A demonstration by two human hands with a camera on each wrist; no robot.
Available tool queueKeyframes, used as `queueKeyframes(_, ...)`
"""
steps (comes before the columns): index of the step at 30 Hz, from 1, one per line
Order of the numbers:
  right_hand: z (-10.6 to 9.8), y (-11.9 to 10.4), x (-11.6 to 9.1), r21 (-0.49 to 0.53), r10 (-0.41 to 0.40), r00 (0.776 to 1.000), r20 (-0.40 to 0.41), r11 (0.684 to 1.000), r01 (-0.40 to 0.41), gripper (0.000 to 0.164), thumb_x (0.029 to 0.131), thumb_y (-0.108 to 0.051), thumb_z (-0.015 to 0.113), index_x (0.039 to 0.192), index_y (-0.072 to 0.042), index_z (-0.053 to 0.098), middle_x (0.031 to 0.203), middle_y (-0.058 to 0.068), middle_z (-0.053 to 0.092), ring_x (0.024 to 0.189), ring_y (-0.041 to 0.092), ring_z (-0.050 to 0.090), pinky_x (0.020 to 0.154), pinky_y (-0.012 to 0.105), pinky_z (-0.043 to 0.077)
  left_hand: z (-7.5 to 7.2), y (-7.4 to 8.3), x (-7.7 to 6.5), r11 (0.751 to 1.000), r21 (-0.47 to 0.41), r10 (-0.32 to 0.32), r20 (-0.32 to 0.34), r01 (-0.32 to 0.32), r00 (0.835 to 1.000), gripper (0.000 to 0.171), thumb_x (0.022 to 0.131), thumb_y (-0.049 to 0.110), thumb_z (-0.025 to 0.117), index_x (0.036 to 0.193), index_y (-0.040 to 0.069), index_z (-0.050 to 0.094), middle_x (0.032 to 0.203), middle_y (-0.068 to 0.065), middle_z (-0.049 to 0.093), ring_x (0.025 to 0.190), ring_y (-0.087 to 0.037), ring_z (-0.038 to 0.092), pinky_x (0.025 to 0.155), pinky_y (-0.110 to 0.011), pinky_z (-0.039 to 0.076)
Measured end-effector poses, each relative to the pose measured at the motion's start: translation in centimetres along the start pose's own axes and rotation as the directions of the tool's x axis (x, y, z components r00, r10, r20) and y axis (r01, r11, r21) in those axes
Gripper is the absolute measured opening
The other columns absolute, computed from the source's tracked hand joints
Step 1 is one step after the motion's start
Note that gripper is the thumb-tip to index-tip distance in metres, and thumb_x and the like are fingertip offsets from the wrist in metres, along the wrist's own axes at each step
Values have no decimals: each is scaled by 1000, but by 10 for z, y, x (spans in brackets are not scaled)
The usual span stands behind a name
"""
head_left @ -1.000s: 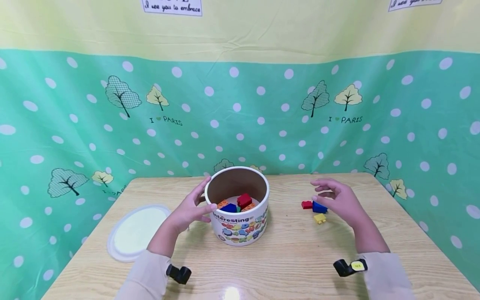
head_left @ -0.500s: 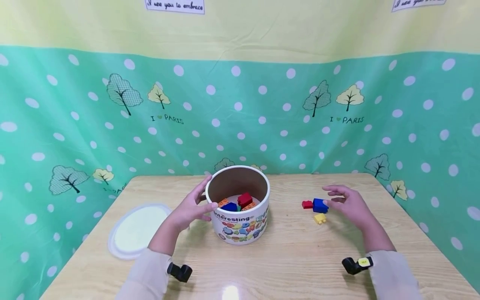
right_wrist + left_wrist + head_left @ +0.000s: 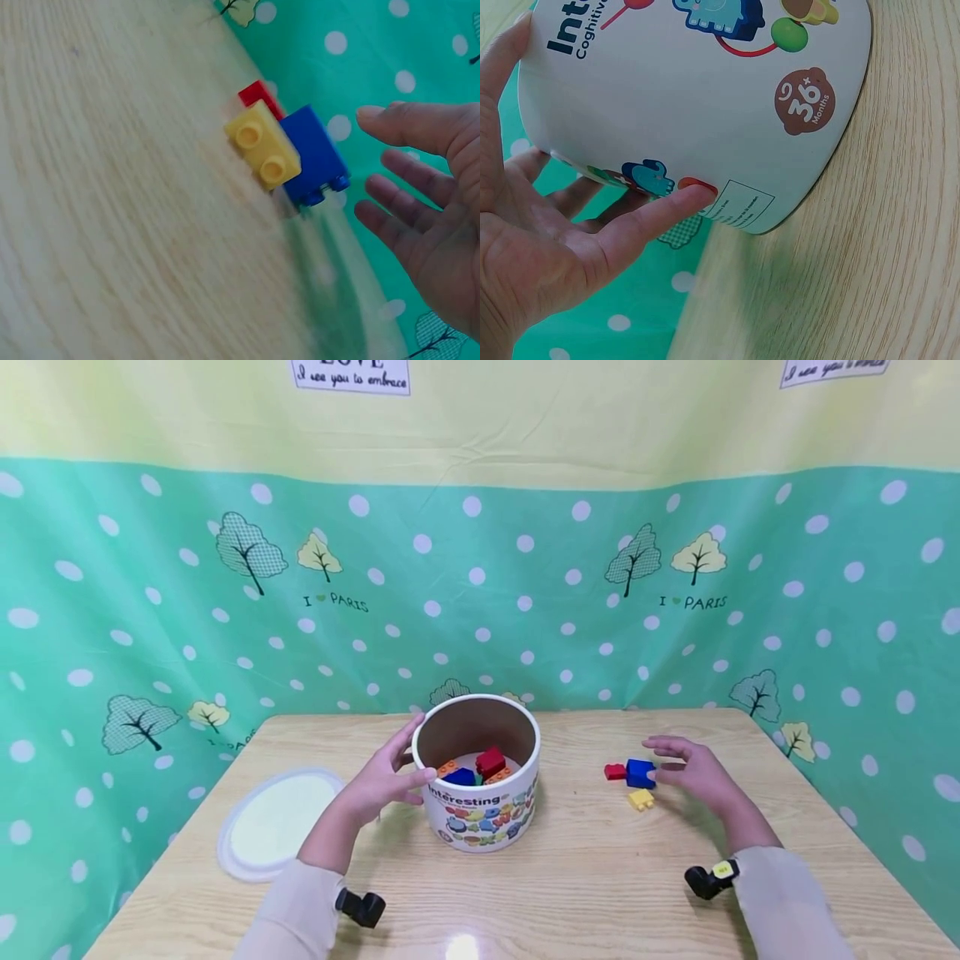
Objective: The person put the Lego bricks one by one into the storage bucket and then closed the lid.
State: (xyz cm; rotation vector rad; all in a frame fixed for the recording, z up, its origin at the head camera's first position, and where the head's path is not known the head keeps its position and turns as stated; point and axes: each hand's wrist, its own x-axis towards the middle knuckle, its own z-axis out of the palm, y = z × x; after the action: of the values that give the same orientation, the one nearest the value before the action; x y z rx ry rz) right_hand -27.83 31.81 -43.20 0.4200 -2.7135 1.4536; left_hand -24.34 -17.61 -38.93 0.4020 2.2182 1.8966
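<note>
Right hand (image 3: pixel 696 772) has shifted rightward, empty, fingers parted, the blue brick (image 3: pixel 640 773) just beside its thumb

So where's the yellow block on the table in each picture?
Head: the yellow block is right of centre, just below the blue block.
Left wrist: not in it.
Right wrist: near the middle, a bit high.
Shared landmark: the green dotted cloth shows in all three.
</note>
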Motion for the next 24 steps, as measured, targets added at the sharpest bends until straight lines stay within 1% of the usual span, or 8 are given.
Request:
queueKeyframes(2, 1, 4, 2, 5, 9, 1000, 14, 1000, -10, 54, 88, -5, 71, 137, 2, 51, 142, 27, 45, 125, 49, 46, 96, 50, 49, 0, 0, 0, 1000, 0, 0, 2, 0, 1000, 94, 84, 29, 77, 157, 33, 17, 158, -11, 22, 138, -44, 27, 74, -51, 58)
queueKeyframes(6, 2, 10, 6, 7, 56, 998, 28, 998, -56, 56, 87, -7, 72, 139, -2, 51, 141, 27, 46, 125, 49, 45, 96, 53, 47, 0, 0, 0, 1000, 5, 12, 7, -12, 1000, 93, 85, 28, 75, 157, 32, 17, 159, -12, 21, 138, -46, 27, 75, -53, 57)
queueKeyframes(10, 5, 14, 9, -10, 73, 997, 39, 997, -73, 53, 87, -8, 71, 137, -2, 53, 136, 29, 49, 122, 48, 48, 96, 55, 47, 0, -1, 1, 1000, 0, 14, 16, -14, 1000, 92, 86, 27, 74, 157, 31, 17, 159, -14, 21, 137, -47, 26, 76, -54, 57)
queueKeyframes(13, 7, 15, 12, -21, 89, 995, 42, 996, -88, 51, 88, -10, 72, 135, -2, 55, 132, 28, 53, 118, 45, 52, 94, 53, 48, -1, -1, 1, 1000, -6, 10, 17, -10, 1000, 93, 86, 27, 75, 157, 30, 16, 159, -13, 20, 138, -47, 26, 76, -55, 56)
queueKeyframes(17, 10, 17, 11, -15, 110, 993, 44, 994, -109, 50, 87, -10, 73, 134, -1, 57, 130, 28, 55, 115, 43, 54, 92, 49, 50, -1, -1, 1, 1000, -11, 7, 19, -7, 1000, 94, 85, 27, 76, 157, 30, 15, 160, -12, 19, 138, -46, 26, 76, -54, 57)
queueKeyframes(24, 10, 23, 11, -20, 107, 994, 31, 994, -107, 48, 87, -10, 74, 130, 4, 59, 123, 27, 59, 111, 39, 57, 89, 43, 52, 0, -2, 1, 1000, -13, 20, 25, -19, 999, 95, 85, 27, 76, 158, 28, 15, 159, -14, 19, 138, -48, 25, 74, -53, 57)
